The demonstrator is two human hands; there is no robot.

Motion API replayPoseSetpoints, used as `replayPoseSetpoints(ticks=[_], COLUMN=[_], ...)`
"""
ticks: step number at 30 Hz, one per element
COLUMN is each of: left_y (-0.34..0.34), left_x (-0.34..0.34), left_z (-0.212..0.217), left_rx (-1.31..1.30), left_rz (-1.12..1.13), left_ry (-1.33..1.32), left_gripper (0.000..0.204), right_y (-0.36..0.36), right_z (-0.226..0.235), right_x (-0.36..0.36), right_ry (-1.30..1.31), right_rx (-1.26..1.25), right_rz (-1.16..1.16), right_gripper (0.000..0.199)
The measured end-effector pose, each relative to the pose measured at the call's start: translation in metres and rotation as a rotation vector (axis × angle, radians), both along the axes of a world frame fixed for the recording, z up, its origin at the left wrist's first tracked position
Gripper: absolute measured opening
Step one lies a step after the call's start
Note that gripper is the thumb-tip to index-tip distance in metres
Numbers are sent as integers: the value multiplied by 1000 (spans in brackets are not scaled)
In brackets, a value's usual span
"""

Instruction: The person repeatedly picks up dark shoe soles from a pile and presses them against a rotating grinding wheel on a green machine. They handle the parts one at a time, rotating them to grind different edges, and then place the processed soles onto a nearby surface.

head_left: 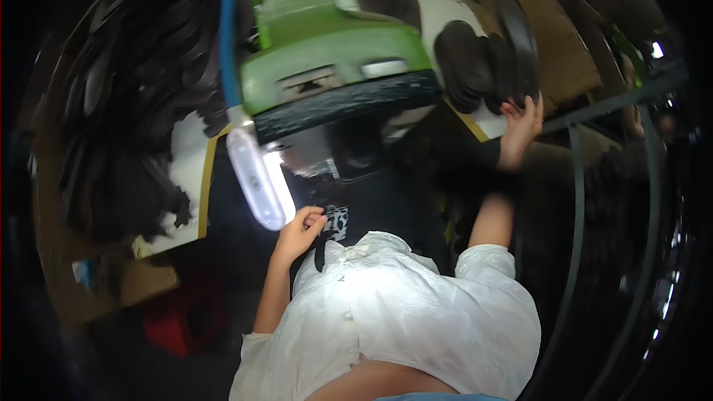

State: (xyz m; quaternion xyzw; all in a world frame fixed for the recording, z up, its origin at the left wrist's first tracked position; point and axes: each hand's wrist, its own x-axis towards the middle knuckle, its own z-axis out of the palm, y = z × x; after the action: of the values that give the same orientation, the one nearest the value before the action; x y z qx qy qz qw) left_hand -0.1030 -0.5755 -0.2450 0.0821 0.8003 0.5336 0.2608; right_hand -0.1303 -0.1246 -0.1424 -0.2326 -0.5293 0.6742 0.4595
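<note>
Head view, right arm: stretched forward and to the right, elbow bent, right hand (522,128) raised with fingers pointing away from the body.
Right fingers: slightly apart, at the near end of a long, dark, sole-shaped piece (518,30); whether they grip it, I cannot tell.
Dark sole: leaning beside a stack of dark, rounded soles (462,63), right of the green metal machine (334,67).
Left arm: bent at the waist, left hand (298,232) just beside the lit, oblong white lamp (256,178).
Left fingers: curled, thumb near them; any grip unclear.
Hard to see: part of the right forearm, lost in dark blur.
</note>
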Motion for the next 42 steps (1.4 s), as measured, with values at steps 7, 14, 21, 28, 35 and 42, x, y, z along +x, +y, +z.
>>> replayPoseSetpoints(ticks=[7, 14, 21, 28, 35, 42], left_y=[-77, -250, -285, -148, -55, 63], left_x=[-51, -90, -73, -3, -1, -1], left_z=[30, 56, 70, 173, 135, 95], left_rx=[-271, -706, -582, -167, 380, 657], left_rz=[749, 1367, 1262, 1082, 84, 111], left_ry=[799, 839, 859, 1395, 724, -30], left_gripper=[28, 62, 34, 69, 51, 32], right_y=[15, -60, -92, -165, -240, -244], right_z=[-49, -29, -25, -40, -86, -138], right_x=[-6, 5, 9, 16, 61, 91], right_ry=[-189, -147, -77, -176, -393, -743], right_rx=[-12, 95, 157, 306, -116, 18], right_rz=[-80, -32, 34, 347, 1448, 1675], right_gripper=[56, 45, 42, 27, 66, 43])
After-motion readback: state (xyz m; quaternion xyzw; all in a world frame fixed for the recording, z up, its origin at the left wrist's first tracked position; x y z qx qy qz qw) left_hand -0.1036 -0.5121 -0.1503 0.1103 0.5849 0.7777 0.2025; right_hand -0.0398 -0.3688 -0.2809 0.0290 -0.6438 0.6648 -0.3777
